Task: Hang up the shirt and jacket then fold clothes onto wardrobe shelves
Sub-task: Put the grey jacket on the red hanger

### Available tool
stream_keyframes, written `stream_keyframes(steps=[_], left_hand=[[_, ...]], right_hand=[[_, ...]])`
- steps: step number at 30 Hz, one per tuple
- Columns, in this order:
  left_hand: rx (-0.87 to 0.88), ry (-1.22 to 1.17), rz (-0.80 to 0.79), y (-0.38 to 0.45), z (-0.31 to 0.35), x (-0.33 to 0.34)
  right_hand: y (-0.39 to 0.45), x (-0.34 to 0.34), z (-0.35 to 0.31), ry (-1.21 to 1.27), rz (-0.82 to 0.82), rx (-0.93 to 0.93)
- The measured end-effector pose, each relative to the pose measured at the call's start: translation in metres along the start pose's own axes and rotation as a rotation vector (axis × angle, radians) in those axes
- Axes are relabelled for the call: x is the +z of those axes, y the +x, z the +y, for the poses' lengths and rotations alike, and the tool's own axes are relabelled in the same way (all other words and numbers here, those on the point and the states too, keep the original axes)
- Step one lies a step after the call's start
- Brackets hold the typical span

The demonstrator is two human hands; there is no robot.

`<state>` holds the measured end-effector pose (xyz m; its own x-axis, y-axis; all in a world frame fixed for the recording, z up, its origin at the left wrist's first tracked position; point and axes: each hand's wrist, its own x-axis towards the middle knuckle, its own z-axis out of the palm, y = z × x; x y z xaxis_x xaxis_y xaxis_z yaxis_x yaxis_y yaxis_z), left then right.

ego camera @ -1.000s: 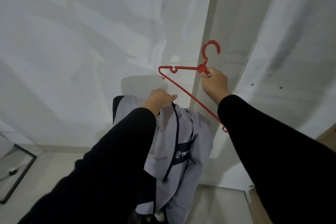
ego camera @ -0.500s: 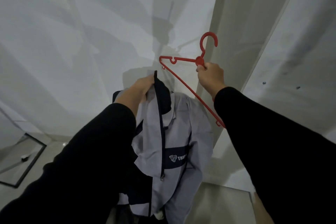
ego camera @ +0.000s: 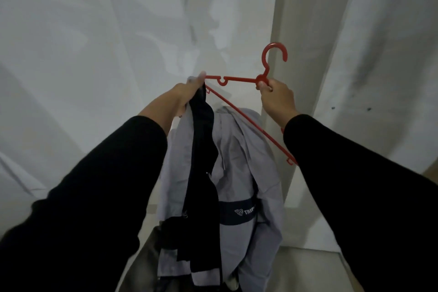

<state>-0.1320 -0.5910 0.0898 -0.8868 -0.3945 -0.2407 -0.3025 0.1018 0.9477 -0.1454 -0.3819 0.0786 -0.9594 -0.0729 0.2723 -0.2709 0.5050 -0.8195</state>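
Before white sheeting [ego camera: 94, 54], right hand [ego camera: 276, 96] gripping red hanger [ego camera: 237, 78], left hand [ego camera: 187, 95] clutching grey jacket [ego camera: 239, 173].

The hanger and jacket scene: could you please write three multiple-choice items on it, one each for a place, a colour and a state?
1. Where does the right hand grip the hanger?
A. just under the hook
B. the far arm tip
C. the lower bar

2. What colour is the hanger?
A. white
B. red
C. black

3. How is the jacket held?
A. folded on a shelf
B. lying on the floor
C. hanging from the left hand

Answers: 1 A, the fingers pinch the neck below the hook; 2 B, its frame is red throughout; 3 C, the left hand grips its collar at the hanger's far arm tip.
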Motion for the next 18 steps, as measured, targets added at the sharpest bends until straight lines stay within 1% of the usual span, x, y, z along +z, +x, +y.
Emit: stream_keyframes(steps=[1,2,4,6,8,12,15,18], left_hand=[[0.033,0.043,-0.026,-0.005,0.002,-0.003],[0.074,0.074,-0.019,-0.010,0.004,-0.006],[0.157,0.138,0.070,-0.018,0.008,-0.013],[0.210,0.117,0.120,-0.028,0.016,-0.020],[0.244,0.064,0.138,-0.044,0.026,-0.028],[0.304,0.035,0.182,-0.070,0.047,-0.043],[0.339,-0.059,0.148,-0.083,0.057,-0.049],[0.351,-0.161,0.050,-0.099,0.062,-0.053]], right_hand=[[-0.007,-0.005,-0.005,0.007,0.016,0.000],[-0.014,-0.010,-0.008,0.011,0.031,-0.002],[-0.029,-0.020,-0.015,0.005,0.055,-0.015],[-0.045,-0.030,-0.022,0.002,0.067,-0.027],[-0.061,-0.040,-0.029,-0.001,0.075,-0.026],[-0.094,-0.055,-0.046,-0.004,0.102,-0.015],[-0.113,-0.062,-0.054,-0.012,0.087,-0.001],[-0.128,-0.064,-0.063,-0.031,0.070,-0.007]])
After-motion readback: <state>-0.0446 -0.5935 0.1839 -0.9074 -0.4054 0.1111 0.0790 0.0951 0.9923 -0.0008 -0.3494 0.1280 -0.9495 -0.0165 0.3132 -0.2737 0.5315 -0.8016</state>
